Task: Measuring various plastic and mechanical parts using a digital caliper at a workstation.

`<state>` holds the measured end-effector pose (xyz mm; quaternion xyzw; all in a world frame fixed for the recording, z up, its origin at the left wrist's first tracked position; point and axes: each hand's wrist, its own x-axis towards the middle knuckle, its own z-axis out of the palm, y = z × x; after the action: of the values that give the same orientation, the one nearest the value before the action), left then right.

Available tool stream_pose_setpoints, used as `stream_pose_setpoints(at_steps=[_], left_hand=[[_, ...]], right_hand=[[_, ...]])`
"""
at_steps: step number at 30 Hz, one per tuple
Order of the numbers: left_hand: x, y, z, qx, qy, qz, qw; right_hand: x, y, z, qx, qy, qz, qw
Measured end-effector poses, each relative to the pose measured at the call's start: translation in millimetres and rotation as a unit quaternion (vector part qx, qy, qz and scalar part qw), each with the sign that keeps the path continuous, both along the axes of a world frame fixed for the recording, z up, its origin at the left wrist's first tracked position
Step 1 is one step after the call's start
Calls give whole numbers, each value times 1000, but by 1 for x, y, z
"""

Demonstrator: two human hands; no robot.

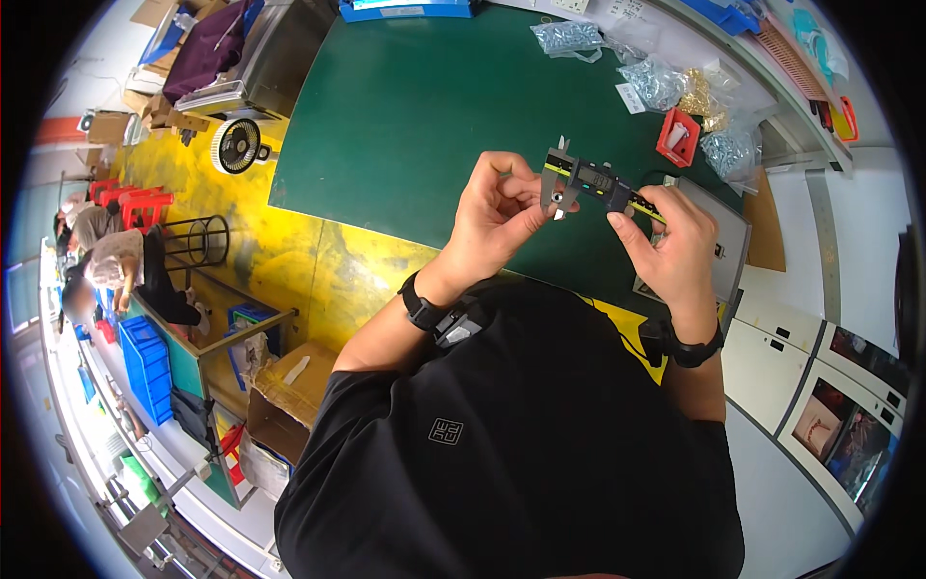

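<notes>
Caliper [596,179] Slants Above Green Bench [386,125]

Its long axis runs from the left hand [494,210], nearer the measuring jaws, to the right hand [681,243], which grips the opposite end. Left thumb and fingers pinch a small metal ring [558,197] beside the jaws, leftward of the right hand; whether jaws touch it cannot be told.

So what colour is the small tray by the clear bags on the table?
Red; the small tray shows best in the head view.

Head-worn fisheye, facing down, close above the hands [494,207]
</notes>
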<state>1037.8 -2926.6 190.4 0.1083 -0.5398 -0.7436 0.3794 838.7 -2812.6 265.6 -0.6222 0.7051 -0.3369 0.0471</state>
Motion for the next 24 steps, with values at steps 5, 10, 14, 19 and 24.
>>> stream_pose_setpoints(at_steps=[5,10,14,19,24], left_hand=[[1,0,1,-5,-6,-4,1000],[1,0,2,-6,-3,1,1000],[2,-1,0,-11,-16,0,1000],[1,1,3,-26,-19,2,999],[1,2,3,-21,-22,2,1000]], right_hand=[[0,-1,3,-10,33,7,999],[-1,-2,3,-16,37,11,999],[-3,-3,3,-22,38,15,999],[-5,-2,2,-20,38,21,999],[-7,-2,-1,-14,30,23,999]])
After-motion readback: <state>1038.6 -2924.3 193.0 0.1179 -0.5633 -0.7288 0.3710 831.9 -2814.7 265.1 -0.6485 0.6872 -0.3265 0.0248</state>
